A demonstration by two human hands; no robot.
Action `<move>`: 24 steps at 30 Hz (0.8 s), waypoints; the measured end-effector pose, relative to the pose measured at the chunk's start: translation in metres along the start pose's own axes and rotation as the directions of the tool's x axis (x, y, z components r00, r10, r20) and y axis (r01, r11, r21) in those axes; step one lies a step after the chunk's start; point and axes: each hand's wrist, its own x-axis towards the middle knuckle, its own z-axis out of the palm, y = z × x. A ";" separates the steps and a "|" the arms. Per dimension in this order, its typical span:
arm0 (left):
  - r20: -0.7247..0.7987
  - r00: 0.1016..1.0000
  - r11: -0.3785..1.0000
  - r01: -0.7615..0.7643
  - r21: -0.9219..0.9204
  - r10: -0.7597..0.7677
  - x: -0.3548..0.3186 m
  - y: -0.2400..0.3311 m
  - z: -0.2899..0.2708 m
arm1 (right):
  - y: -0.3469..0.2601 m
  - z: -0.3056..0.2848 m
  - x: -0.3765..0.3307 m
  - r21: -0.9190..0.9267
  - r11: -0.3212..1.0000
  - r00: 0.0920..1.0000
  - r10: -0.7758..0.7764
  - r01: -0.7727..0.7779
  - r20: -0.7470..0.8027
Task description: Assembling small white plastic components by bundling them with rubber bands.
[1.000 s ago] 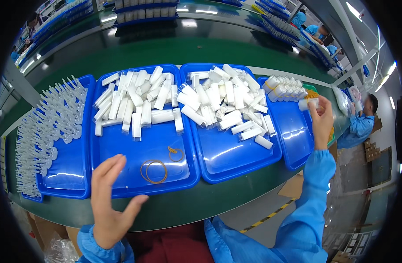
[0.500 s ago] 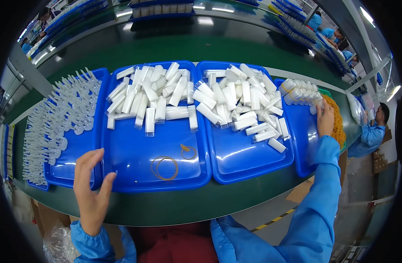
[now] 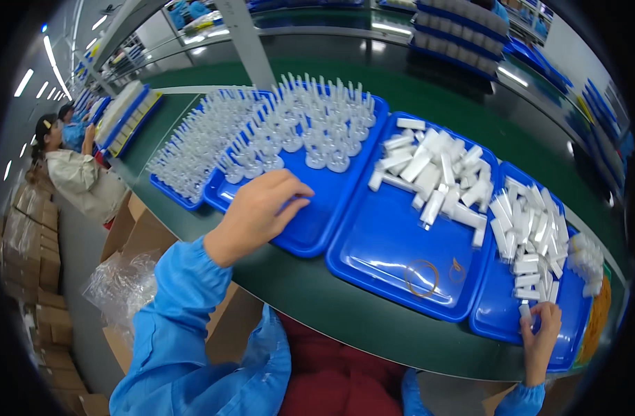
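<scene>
Narrow white carton [image 3: 525,311] is at the near end of the pile in the third blue tray from the left [image 3: 494,315], pinched by the right hand [image 3: 542,336], thumb one side, fingers the other. Can't tell if it's lifted off the tray floor.

Left hand [image 3: 258,208]: over the near left part of another blue tray [image 3: 300,236], palm down, fingers half curled, small gap between thumb and forefinger, grip released. Nearest to it: clear stemmed plastic pieces [image 3: 331,132], standing stem-up in rows across the far side of that tray. More of the same stand further left, on a low blue tray [image 3: 175,201] just beside.

Between the hands: blue tray [image 3: 373,260] with a loose heap of white cartons [image 3: 435,173] at the far side, some with clear film ends. Two tan rubber bands near its front: a large loop [image 3: 438,279] and a smaller twisted one [image 3: 456,267].

Far right: blue tray [image 3: 570,326], cloudy plastic containers [image 3: 586,260] grouped at its back. Mass of orange rubber bands [image 3: 598,319] just beyond.

All on a dark green worktop [image 3: 283,277]. Below left: open cardboard box [image 3: 140,229] and crumpled clear film [image 3: 123,284]. Person in a beige jacket [image 3: 89,180] at upper left. Loaded blue trays [image 3: 459,41] stacked across the line.
</scene>
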 end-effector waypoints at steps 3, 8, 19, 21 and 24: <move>0.062 0.986 0.962 -0.163 0.221 0.153 0.011 -0.016 -0.001 | -0.023 -0.008 0.008 0.120 0.988 0.996 0.091 -0.093 0.025; 0.054 0.981 0.832 -0.186 0.523 0.186 0.036 -0.034 0.020 | -0.063 -0.022 0.020 0.401 0.910 0.983 0.154 -0.101 -0.103; -0.176 0.977 0.993 0.120 -0.016 -0.121 -0.021 0.031 0.013 | -0.140 0.001 0.024 0.911 0.409 0.984 0.177 -0.051 -0.025; -0.119 0.969 0.975 0.208 -0.083 -0.217 -0.030 0.031 0.018 | -0.161 0.006 0.036 0.912 0.409 0.999 0.043 -0.042 0.026; -0.109 0.961 0.958 0.236 -0.163 -0.255 -0.032 0.029 0.018 | -0.186 0.010 0.051 0.903 0.429 0.995 -0.087 0.002 0.039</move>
